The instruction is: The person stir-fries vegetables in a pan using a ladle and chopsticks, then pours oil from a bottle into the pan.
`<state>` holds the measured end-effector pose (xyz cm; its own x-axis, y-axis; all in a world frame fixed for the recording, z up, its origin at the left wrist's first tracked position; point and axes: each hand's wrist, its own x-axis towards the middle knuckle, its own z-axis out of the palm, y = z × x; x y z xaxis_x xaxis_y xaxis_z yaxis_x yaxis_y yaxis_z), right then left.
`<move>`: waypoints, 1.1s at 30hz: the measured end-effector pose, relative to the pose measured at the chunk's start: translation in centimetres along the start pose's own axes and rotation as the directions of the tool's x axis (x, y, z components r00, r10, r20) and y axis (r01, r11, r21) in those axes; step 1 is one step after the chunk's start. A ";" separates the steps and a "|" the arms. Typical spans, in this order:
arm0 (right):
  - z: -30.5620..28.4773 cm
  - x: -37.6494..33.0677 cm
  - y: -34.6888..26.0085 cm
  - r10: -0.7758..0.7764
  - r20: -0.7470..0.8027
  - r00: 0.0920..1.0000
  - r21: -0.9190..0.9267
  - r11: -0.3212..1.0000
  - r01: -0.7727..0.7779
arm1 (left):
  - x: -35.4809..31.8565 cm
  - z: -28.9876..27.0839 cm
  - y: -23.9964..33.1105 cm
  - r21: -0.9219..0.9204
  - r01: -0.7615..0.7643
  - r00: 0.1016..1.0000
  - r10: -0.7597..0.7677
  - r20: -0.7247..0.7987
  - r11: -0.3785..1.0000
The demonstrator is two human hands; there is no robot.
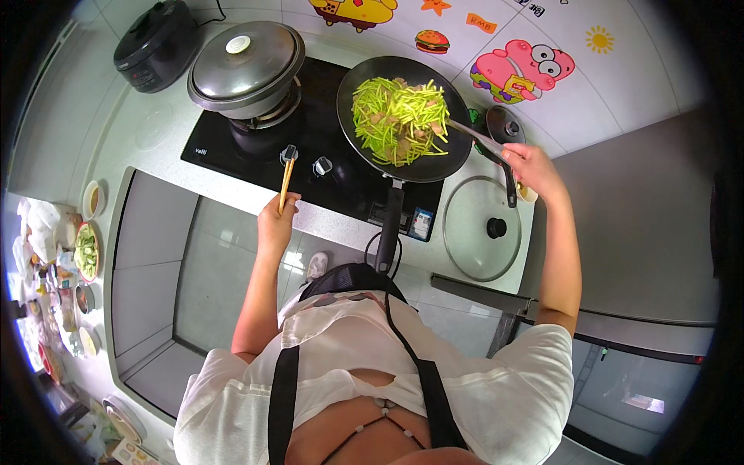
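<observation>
Wooden chopsticks (286, 186) are clamped in the grip of the left hand (275, 225), tips by a stove (225, 159) knob. Rightward, a glass lid (477, 236) lies on the bench (314, 220). Beyond it, the right hand (536, 172) has its grip closed round a spatula (482, 139) reaching into green stalks (380, 116) inside the black wok (452, 89). Farther back stands a lidded pot (246, 71).

A loose white short-sleeved shirt (504, 387), two broad black fabric straps (284, 395) running down it, one thin black cable (404, 335), and there, a dark cord necklace (359, 428) with pale beads!
</observation>
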<state>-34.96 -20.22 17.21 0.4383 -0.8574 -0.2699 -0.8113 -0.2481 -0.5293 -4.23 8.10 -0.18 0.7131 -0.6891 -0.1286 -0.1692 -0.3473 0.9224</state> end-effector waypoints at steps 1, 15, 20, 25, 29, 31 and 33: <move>0.0 0.1 -0.9 -0.012 -0.008 1.000 -0.012 1.000 0.012 | 0.1 0.0 -0.1 -0.001 -0.011 1.000 0.011 -0.008 1.000; 0.2 1.2 2.7 -0.274 -0.286 0.918 -0.460 0.880 0.120 | 0.1 -0.4 0.1 0.031 0.025 1.000 -0.025 -0.012 0.999; 3.9 3.1 4.9 -0.181 -0.322 0.929 -0.447 0.894 0.019 | -0.1 -0.8 -0.1 0.055 0.027 0.999 -0.026 -0.023 0.998; 9.2 4.9 4.9 0.029 -0.032 0.999 0.120 0.993 -0.025 | -0.5 -0.6 -0.2 0.056 0.024 1.000 -0.024 -0.011 0.998; 9.4 4.1 4.2 0.174 0.386 0.906 0.457 0.817 -0.352 | -0.3 -0.6 0.2 0.067 0.014 1.000 -0.014 0.001 0.998; 9.1 3.7 4.3 0.192 0.464 0.865 0.488 0.760 -0.430 | -0.1 -0.6 0.3 0.062 0.005 1.000 -0.005 0.000 0.998; 8.5 2.5 4.5 0.223 0.462 0.858 0.500 0.734 -0.460 | 0.2 -0.6 0.3 0.046 -0.008 1.000 0.008 -0.001 0.999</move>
<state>-34.22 -19.67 7.35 0.3735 -0.5832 -0.7213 -0.6039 0.4373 -0.6663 -3.74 8.27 0.30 0.7125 -0.6911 -0.1211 -0.2059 -0.3710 0.9055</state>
